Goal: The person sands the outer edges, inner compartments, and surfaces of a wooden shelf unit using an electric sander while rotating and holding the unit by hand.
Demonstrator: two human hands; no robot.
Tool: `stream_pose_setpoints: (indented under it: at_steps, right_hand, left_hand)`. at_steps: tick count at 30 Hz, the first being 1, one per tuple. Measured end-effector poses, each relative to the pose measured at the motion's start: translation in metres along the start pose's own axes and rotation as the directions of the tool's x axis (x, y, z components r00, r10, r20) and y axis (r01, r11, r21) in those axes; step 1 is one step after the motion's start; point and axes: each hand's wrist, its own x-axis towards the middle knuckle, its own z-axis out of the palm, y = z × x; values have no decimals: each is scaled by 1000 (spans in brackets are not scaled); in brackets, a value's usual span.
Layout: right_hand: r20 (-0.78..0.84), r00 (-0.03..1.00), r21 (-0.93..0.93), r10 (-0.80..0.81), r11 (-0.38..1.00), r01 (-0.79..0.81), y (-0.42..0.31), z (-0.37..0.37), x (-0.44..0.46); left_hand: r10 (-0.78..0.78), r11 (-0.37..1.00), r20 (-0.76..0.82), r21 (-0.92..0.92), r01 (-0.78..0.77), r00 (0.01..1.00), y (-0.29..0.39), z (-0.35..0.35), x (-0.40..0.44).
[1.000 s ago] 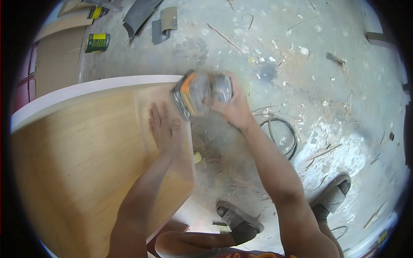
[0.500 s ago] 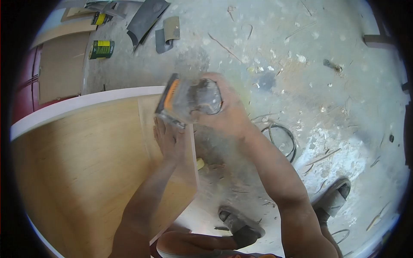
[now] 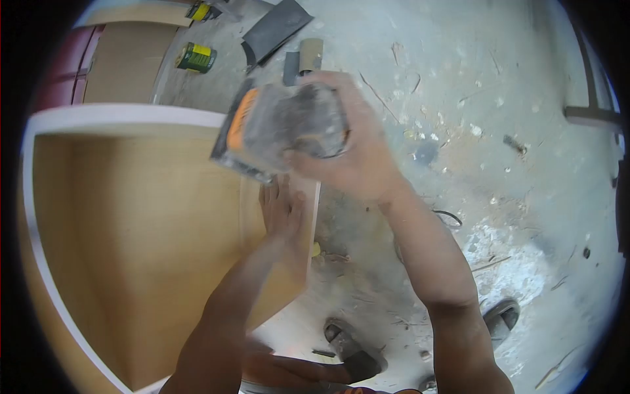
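My right hand [image 3: 367,151] is wrapped round the dusty grey body of a power sander [image 3: 266,121] with an orange band. The sander is tilted, its flat pad facing left, over the corner of an open wooden cabinet box [image 3: 157,217] with pale edges. Motion blurs it, and I cannot tell whether the pad touches the wood. Just below it, my left hand [image 3: 282,213] lies on the box's side panel near the edge, fingers stretched out. The sander's lower corner sits close to those fingertips.
On the dusty floor lie a green-and-yellow can [image 3: 195,58], a dark sheet [image 3: 277,31] and a curled brown piece [image 3: 310,54]. A cable loop [image 3: 449,219] is right of my forearm. My sandalled foot [image 3: 354,345] is below. A dark frame [image 3: 594,117] stands at far right.
The sander has come up nearer the camera and moved left over the box, in my right hand. The view has shifted, showing more of the box's left side. My left hand stays on the panel.
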Motion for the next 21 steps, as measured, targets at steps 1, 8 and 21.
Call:
stream_pose_setpoints:
  at_steps: [1, 8, 21]
  right_hand:
    - [-33, 999, -19, 5, 1000, -6, -6, -6, 4]
    - [-106, 944, -37, 313, 947, -318, -35, -93, -81]
    - [-196, 833, 300, 518, 840, -452, -105, -91, -145]
  left_hand:
    - [29, 1000, -89, 10, -28, 996, 5, -3, 1]
    - [-202, 976, -22, 74, 203, 979, 34, 3, -2]
    - [314, 945, 484, -240, -221, 817, 162, -146, -140]
